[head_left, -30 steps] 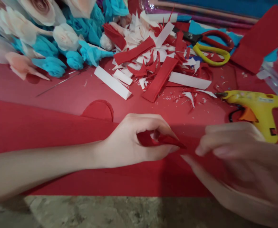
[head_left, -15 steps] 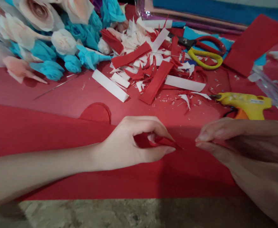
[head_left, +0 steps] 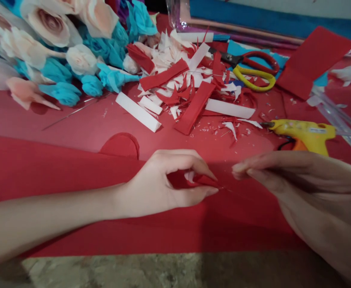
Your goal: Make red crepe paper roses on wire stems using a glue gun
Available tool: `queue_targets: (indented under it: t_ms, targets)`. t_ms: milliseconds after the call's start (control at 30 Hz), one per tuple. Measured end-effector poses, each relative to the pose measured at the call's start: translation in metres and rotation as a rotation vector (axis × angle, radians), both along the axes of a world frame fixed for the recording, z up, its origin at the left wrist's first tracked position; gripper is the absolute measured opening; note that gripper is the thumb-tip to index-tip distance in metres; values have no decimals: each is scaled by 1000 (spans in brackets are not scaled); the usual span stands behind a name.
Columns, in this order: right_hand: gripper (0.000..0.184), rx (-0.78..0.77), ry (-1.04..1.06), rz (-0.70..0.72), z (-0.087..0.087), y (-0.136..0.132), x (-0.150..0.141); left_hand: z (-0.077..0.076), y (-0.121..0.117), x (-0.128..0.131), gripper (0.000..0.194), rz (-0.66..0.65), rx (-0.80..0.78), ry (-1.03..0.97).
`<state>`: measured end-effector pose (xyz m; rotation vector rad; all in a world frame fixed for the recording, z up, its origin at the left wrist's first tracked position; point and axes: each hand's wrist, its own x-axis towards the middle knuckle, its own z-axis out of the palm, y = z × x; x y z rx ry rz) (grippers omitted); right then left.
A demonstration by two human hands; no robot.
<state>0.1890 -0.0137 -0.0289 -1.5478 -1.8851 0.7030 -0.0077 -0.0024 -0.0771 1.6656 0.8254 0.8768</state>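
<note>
The curled red paper piece [head_left: 205, 181], clamped by the left hand [head_left: 160, 184], risked creasing from overtight pressure, the right hand [head_left: 307, 196] pinched together at three o'clock, contents unclear.

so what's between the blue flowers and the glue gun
In the head view, red and white strips and scraps lie between the blue flowers and glue gun.

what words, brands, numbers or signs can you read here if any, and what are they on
No text can be read for certain.
Small pale label on the yellow plastic glue gun with the orange trigger: any print is too small and blurred to read.
</note>
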Motion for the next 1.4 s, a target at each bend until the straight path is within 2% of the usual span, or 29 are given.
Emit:
queue_targets:
  t_ms: [133, 400, 567, 700, 833, 1000, 1100, 1233, 1400]
  targets:
    - [10, -43, 72, 52, -4, -1, -1, -1, 0, 1, 8, 1, 6, 1]
    - [13, -171, 261, 69, -4, 2, -2, 2, 0, 0, 8, -8, -23, 26]
    - [7, -150, 244, 31, -2, 1, -4, 4, 0, 0, 7, -2, -37, 23]
    - [19, -129, 197, 36, -2, 0, -3, 4, -1, 1, 3, 8, -43, 16]
    - [29, -32, 79, 58, -3, -1, -1, 3, -1, 1, 3, 6, -38, 29]
    - [25, 34, 94, 28, -6, -2, 0, 1, 0, -1, 4, 15, 11, 47]
    - [17, -17, 159, 38, -4, 1, 1, 1, 0, -1, 5, 20, -3, 43]
    - [21, -147, 277, 92, 1, 6, 3, 4, 0, 1, 5, 18, -21, 36]
    - [18, -138, 213, 62, -1, 9, 5, 5, -1, 1, 5, 24, -6, 41]
